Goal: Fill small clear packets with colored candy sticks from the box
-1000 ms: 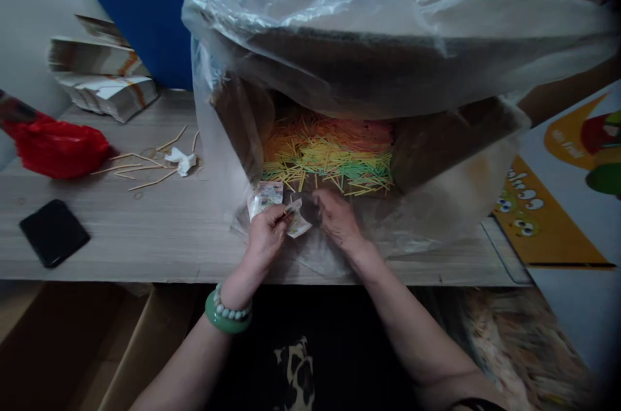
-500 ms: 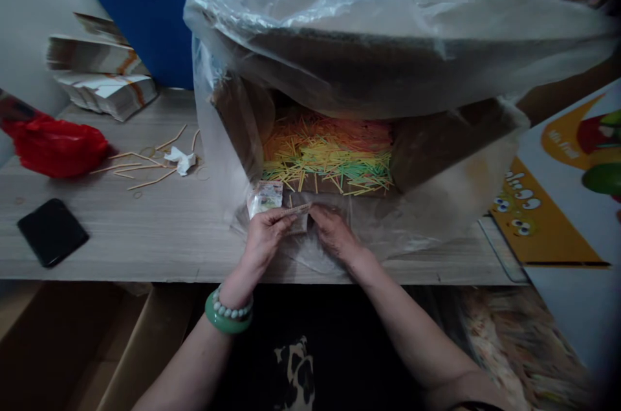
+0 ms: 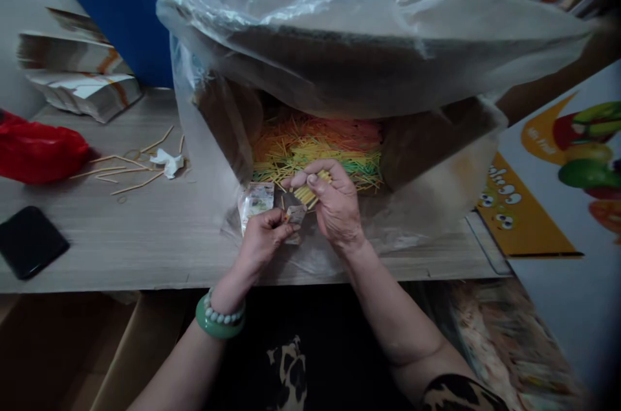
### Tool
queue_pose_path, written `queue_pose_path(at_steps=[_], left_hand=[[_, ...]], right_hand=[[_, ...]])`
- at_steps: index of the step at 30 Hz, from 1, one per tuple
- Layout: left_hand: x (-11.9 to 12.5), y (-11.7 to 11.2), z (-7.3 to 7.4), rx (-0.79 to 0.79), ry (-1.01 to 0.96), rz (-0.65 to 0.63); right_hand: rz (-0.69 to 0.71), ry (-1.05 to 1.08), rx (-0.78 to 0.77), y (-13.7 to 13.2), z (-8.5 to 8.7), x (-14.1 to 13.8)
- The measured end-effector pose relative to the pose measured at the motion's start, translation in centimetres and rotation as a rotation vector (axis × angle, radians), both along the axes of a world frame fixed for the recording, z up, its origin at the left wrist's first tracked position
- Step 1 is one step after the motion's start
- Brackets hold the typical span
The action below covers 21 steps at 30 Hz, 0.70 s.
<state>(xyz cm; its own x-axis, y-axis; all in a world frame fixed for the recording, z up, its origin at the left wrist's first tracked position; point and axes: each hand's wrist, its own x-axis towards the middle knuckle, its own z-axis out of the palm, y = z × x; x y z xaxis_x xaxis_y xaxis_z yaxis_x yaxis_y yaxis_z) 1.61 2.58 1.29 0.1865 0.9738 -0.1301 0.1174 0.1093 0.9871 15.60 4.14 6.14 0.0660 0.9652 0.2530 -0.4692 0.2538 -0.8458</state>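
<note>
My left hand point(image 3: 259, 239) pinches a small printed packet point(image 3: 295, 211) by its side, low in front of the box. Right beside it, my right hand point(image 3: 343, 213) is closed round a bunch of thin yellow sticks point(image 3: 305, 194), whose ends point at the packet. Whether any stick is inside the packet I cannot tell. Another printed packet point(image 3: 255, 200) lies flat behind my left hand. A cardboard box point(image 3: 420, 152) on its side, covered by a clear plastic bag point(image 3: 301, 0), holds a heap of orange, yellow and green sticks point(image 3: 315, 139).
On the table point(image 3: 160, 239) to the left are a black phone point(image 3: 32, 243), a red plastic bag point(image 3: 41, 149), a crumpled white tissue point(image 3: 168, 162), loose tan sticks point(image 3: 138, 184) and paper stacks point(image 3: 87, 90). Printed cartons point(image 3: 524, 223) stand at the right.
My right hand has moved up from beside the packet and turned, now showing a bunch of yellow sticks. My left hand keeps the packet, now tilted differently. The view has shifted slightly right.
</note>
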Motion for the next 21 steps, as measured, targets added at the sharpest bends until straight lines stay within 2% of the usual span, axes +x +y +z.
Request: queue_pose_path(at_steps=[4, 7, 10, 17, 21], left_hand=[[-0.1, -0.4, 0.9, -0.096, -0.124, -0.05], [-0.3, -0.7, 0.5, -0.16, -0.206, -0.068], [-0.3, -0.8, 0.0, -0.207, -0.282, -0.066], [-0.6, -0.7, 0.0, -0.267, -0.38, -0.066], [-0.1, -0.2, -0.3, -0.201, -0.361, -0.095]], right_hand=[[0.02, -0.033, -0.009, -0.4, -1.1, -1.2], [0.011, -0.076, -0.062, -0.9, -2.1, -1.1], [0.029, -0.061, -0.092, -1.1, -2.2, -0.6], [0.223, -0.127, -0.111, -1.0, -2.2, 0.6], [0.3, -0.241, -0.134, -0.5, -2.5, 0.4]])
